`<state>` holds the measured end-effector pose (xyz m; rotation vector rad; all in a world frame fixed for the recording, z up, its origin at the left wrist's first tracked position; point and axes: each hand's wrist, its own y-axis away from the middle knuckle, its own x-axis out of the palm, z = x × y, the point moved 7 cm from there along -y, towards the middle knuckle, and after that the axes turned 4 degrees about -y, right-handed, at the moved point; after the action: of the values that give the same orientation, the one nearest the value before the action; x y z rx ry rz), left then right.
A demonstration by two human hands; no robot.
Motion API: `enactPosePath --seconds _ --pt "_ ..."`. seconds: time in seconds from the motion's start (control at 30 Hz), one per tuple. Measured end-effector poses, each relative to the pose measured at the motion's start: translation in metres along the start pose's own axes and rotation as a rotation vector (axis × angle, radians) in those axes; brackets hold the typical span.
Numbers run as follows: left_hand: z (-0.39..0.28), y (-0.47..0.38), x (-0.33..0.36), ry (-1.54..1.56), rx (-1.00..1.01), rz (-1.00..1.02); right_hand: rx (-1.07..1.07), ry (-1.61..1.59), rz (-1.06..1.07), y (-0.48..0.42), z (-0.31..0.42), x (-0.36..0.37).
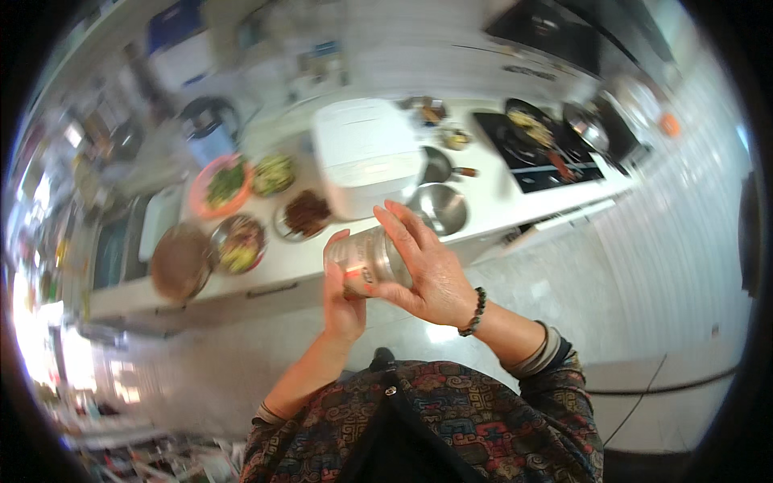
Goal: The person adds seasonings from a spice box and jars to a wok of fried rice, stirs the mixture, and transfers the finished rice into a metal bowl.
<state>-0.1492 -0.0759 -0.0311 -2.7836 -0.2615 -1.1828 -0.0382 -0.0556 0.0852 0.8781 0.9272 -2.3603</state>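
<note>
A glass jar (356,259) with a metal-coloured lid (385,258) and a printed label is held in the air in front of the counter edge, lying on its side with the lid to the right. My left hand (343,302) wraps around the body of the jar. My right hand (432,271) has its fingers and thumb around the lid end. A dark bead bracelet (477,311) circles my right wrist. What the jar contains is blurred and cannot be made out.
Beyond the jar, a white bin-like container (371,151) stands on the counter (489,211). Food fills a pink basin (199,196) and several bowls to the left. A steel bowl (444,208) and saucepan (436,164) sit right, before a cooktop (558,178) holding a frying pan (513,111).
</note>
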Motion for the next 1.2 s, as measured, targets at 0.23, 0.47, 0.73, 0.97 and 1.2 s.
enactPosePath --seconds 0.23,0.47,0.73,0.97,1.2 --pt "0.149 -0.016 0.139 0.388 -0.873 0.474 -0.361 0.450 -0.095 0.085 -0.054 -0.123" --pt "0.220 -0.004 0.198 0.409 -1.410 0.664 -0.467 0.506 0.115 0.130 -0.079 -0.168" --pt "0.280 -0.076 0.235 0.298 -1.244 0.609 -0.388 0.487 0.218 0.102 -0.158 -0.220" --pt "0.306 -0.201 0.264 0.071 -0.331 0.406 0.424 0.281 -0.203 0.055 -0.308 -0.270" --pt "0.333 -0.242 0.284 0.093 -0.520 0.317 0.013 0.488 -0.188 0.031 -0.344 -0.303"
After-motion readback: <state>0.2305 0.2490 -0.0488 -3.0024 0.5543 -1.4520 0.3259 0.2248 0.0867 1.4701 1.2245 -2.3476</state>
